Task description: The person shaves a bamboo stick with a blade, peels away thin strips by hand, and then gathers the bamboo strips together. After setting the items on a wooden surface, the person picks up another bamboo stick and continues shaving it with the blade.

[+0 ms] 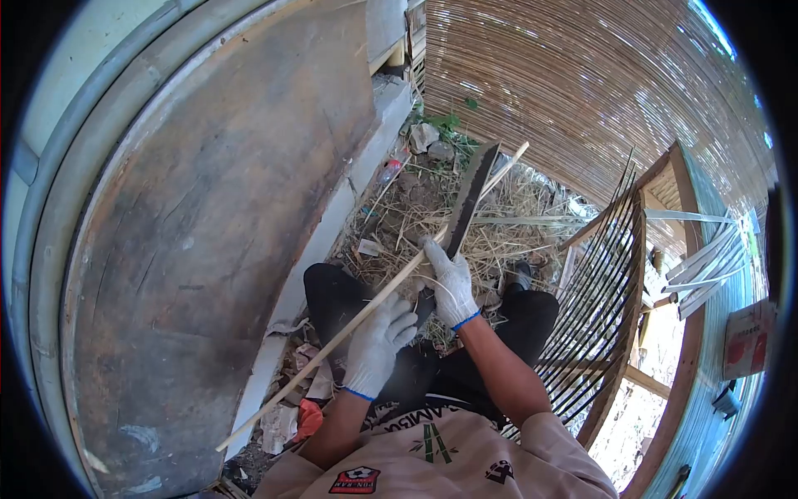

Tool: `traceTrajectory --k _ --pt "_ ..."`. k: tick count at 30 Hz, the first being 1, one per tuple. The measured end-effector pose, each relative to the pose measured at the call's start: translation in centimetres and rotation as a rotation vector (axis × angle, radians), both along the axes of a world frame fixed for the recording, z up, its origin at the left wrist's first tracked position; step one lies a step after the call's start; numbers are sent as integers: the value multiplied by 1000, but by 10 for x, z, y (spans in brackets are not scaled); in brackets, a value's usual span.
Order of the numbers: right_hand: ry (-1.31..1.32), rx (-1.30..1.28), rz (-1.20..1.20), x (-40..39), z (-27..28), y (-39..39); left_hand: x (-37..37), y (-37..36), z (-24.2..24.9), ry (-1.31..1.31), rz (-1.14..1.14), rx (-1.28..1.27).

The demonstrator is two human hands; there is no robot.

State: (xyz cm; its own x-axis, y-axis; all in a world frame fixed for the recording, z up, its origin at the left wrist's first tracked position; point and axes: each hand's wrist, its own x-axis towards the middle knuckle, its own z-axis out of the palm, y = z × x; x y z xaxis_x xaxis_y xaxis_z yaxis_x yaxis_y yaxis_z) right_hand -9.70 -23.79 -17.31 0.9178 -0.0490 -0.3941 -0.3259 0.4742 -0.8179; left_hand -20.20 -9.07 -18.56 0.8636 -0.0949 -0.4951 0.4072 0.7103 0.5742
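My right hand (pixel 450 281), in a white knitted glove with a blue cuff, is closed round the handle of a machete (pixel 472 196). The dark, broad blade points up and away from me, and the handle is mostly hidden by the glove. A long, pale bamboo strip (pixel 328 345) runs diagonally from lower left to upper right, passing behind the blade. My left hand (pixel 374 345), gloved the same way, is closed on this strip near its middle, with the fingers curled. Part of the strip also passes right beside my right hand's fingers.
Dry straw and shavings (pixel 515 249) litter the ground before my bent legs. At the left leans a large weathered board (pixel 216 208). On the right stands a slatted bamboo rack (pixel 598 291); behind it are pale strips (pixel 706 270) and a carton (pixel 748 339). A woven screen (pixel 582 91) closes the back.
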Motion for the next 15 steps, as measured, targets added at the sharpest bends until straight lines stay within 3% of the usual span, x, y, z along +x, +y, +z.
traceTrajectory --k 1,3,4,6,9,10,11,12,14,15 --pt "-27 -14 -35 5 -10 -3 -7 0 8 14 3 -5" --pt "-24 -75 -66 10 -16 -13 -28 2 35 -61 -409 11" --pt "-52 -152 -82 15 -27 -20 -34 0 56 -31 -403 -12" --pt "-70 -240 -89 16 -39 -32 -26 1 107 -336 -609 24" --pt "-22 -417 -80 11 -44 -46 -5 -23 156 -763 -423 -29" --pt "7 -391 -151 -4 -13 -30 -1 -36 169 -856 -301 -121" --pt "-84 -319 -73 4 -40 -47 4 -57 177 -994 -142 -293" --pt "270 185 -215 16 -53 -60 6 -48 179 -996 -117 -263" --pt "-44 -226 -137 0 -44 -51 -7 -78 184 -991 -44 -257" --pt "-47 -224 -133 1 -40 -48 -8 -78 188 -993 -20 -265"
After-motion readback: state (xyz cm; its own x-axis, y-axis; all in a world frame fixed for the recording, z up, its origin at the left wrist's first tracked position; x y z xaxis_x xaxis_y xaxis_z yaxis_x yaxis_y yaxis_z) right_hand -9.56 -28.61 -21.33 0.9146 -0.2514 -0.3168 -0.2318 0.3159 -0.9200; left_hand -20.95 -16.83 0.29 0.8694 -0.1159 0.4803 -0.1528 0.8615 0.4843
